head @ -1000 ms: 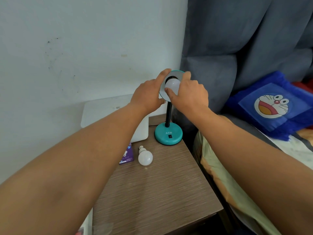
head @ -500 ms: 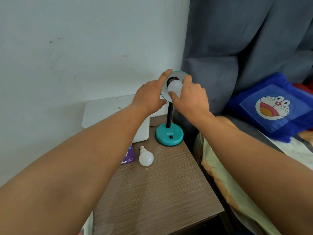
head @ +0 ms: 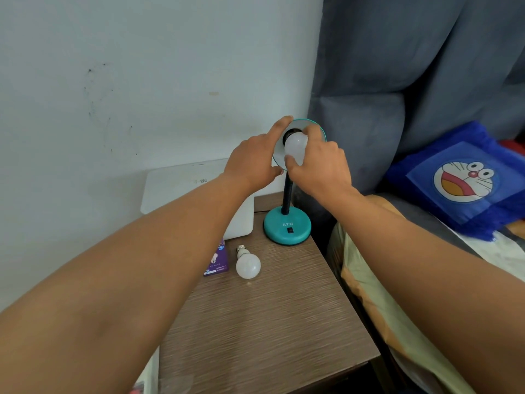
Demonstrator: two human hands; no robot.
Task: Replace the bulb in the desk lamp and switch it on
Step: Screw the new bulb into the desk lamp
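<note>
Just above the middle of the frame, the right hand (head: pixel 321 163) grasps a white bulb (head: pixel 296 146) between thumb and fingers, the bulb's neck sitting in the dark socket inside the teal shade (head: pixel 319 129) of the desk lamp (head: pixel 287 226). The left hand (head: pixel 252 163) grips the shade's left rim, index finger laid along its top edge and thumb under its lower edge. The lamp's black gooseneck (head: pixel 287 194) runs down to a round teal base marked "ATN" with a small black switch (head: pixel 290 230), standing at the far right corner of a brown wood-grain bedside table (head: pixel 255 322). A second white bulb (head: pixel 247 264) lies on its side on the table, below and left of the base, screw cap pointing away, just beside a purple bulb box (head: pixel 217 260). A white box (head: pixel 196 191) stands against the wall at centre left. At right, a blue cartoon-cat cushion (head: pixel 466 180) rests on a bed against grey upholstery.
</note>
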